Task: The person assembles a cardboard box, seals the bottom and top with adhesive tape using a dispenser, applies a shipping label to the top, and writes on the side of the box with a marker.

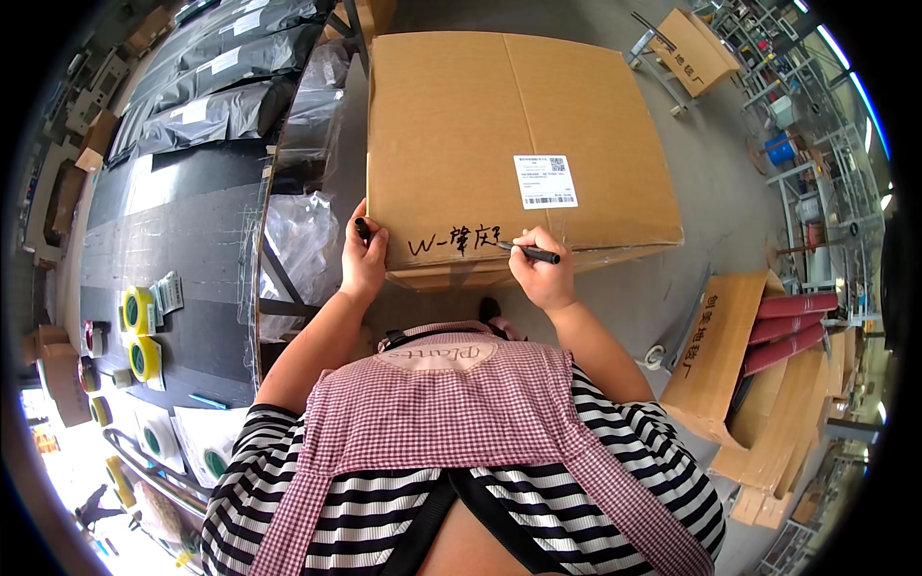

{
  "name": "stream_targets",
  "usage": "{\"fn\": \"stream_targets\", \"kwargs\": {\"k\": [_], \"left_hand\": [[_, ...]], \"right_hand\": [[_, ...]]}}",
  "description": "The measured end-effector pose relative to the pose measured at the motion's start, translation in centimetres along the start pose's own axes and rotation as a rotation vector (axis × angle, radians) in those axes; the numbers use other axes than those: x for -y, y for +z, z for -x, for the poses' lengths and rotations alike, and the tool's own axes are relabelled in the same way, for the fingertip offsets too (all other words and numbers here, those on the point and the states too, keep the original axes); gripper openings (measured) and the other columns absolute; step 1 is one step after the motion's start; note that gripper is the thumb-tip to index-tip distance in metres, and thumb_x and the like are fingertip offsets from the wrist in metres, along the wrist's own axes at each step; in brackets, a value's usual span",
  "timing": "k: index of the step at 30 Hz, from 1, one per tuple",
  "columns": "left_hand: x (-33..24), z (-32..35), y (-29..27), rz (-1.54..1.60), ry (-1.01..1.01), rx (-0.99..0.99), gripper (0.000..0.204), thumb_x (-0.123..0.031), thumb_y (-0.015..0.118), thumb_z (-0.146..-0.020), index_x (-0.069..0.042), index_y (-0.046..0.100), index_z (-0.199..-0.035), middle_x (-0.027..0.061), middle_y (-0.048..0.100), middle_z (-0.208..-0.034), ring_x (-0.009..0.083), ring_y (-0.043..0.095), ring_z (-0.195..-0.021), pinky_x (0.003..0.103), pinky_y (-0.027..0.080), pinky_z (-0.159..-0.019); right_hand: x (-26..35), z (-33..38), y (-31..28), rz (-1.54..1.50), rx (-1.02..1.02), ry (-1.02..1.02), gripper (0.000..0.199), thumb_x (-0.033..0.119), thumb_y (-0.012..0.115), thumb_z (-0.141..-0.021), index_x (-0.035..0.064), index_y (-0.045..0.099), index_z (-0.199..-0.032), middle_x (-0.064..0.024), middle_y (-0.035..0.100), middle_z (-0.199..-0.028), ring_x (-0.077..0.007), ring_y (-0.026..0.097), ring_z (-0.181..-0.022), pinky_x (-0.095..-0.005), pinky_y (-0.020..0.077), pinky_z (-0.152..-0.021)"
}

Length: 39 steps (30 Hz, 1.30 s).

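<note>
Two bare hands at work on one large sealed brown cardboard box, which stands on the grey floor straight ahead of the person, its near top edge just past the fingertips.

Item 1: right hand, clenched in a writing grip on a slim black marker pen. Pen's long axis runs nearly level, tip toward the person's left, touching the box top at the end of a line of black handwritten marks along the near edge. Bare cardboard lies on rightward from the tip; this hand is the nearer to it.

Item 2: left hand, resting at the box's near left corner, fingers closed around a small black pen cap, thumb side against the cardboard.

Item 3: white printed shipping label, stuck flat on the box top, beyond and slightly right of the pen tip, apart from the writing.

Item 4: dark worktable to the person's left, carrying yellow tape rolls; grey plastic-wrapped parcels stacked at its far end.

Item 5: flattened brown cartons leaning on the right, well apart from both hands.

Item 6: red-checked apron over a black-and-white striped shirt, in the foreground.
</note>
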<state>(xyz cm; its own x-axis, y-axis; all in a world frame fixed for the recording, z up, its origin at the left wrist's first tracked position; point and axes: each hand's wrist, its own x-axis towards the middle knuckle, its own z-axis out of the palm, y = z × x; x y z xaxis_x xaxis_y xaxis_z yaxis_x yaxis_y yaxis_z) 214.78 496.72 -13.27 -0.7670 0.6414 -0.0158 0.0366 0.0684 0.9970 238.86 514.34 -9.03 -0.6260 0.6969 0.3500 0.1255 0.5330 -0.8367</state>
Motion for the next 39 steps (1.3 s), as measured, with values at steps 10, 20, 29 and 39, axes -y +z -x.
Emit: {"fn": "stream_targets", "kwargs": {"k": [10, 20, 29, 39], "left_hand": [[0.1, 0.1, -0.1, 0.019, -0.049, 0.005, 0.055, 0.001, 0.055, -0.094, 0.002, 0.036, -0.145, -0.003, 0.044, -0.095, 0.0073, 0.045, -0.088, 0.018, 0.039, -0.086], [-0.3, 0.1, 0.3, 0.023, 0.013, 0.003, 0.055, 0.003, 0.054, -0.094, 0.002, 0.035, -0.146, -0.0037, 0.043, -0.095, 0.0065, 0.044, -0.088, 0.017, 0.038, -0.086], [-0.9, 0.1, 0.5, 0.048, 0.006, 0.003, 0.053, 0.003, 0.053, -0.094, 0.002, 0.036, -0.145, -0.0021, 0.045, -0.099, 0.0073, 0.045, -0.09, 0.019, 0.038, -0.088], [-0.4, 0.3, 0.0, 0.033, -0.027, 0.018, 0.051, 0.003, 0.053, -0.094, 0.003, 0.037, -0.143, -0.0009, 0.049, -0.105, 0.0075, 0.045, -0.09, 0.019, 0.038, -0.088]], "right_hand": [[-0.8, -0.2, 0.1, 0.0, -0.087, 0.102, 0.009, 0.008, 0.068, -0.085, 0.0021, 0.061, -0.087, -0.0047, 0.06, -0.063, -0.0105, 0.054, -0.053, -0.0269, 0.0442, -0.051], [-0.5, 0.0, -0.1, 0.011, -0.075, -0.011, 0.01, 0.007, 0.069, -0.084, 0.0024, 0.06, -0.084, -0.0059, 0.059, -0.061, -0.0127, 0.055, -0.051, -0.0278, 0.0455, -0.051], [-0.9, -0.3, -1.0, -0.016, -0.034, 0.047, 0.009, 0.006, 0.066, -0.086, 0.0009, 0.059, -0.086, -0.0034, 0.058, -0.064, -0.0074, 0.049, -0.054, -0.026, 0.0426, -0.051], [-1.3, -0.1, -0.9, -0.064, -0.061, 0.078, 0.009, 0.005, 0.066, -0.087, 0.0015, 0.058, -0.086, 0.0014, 0.052, -0.062, -0.0041, 0.043, -0.054, -0.0233, 0.0371, -0.05]]}}
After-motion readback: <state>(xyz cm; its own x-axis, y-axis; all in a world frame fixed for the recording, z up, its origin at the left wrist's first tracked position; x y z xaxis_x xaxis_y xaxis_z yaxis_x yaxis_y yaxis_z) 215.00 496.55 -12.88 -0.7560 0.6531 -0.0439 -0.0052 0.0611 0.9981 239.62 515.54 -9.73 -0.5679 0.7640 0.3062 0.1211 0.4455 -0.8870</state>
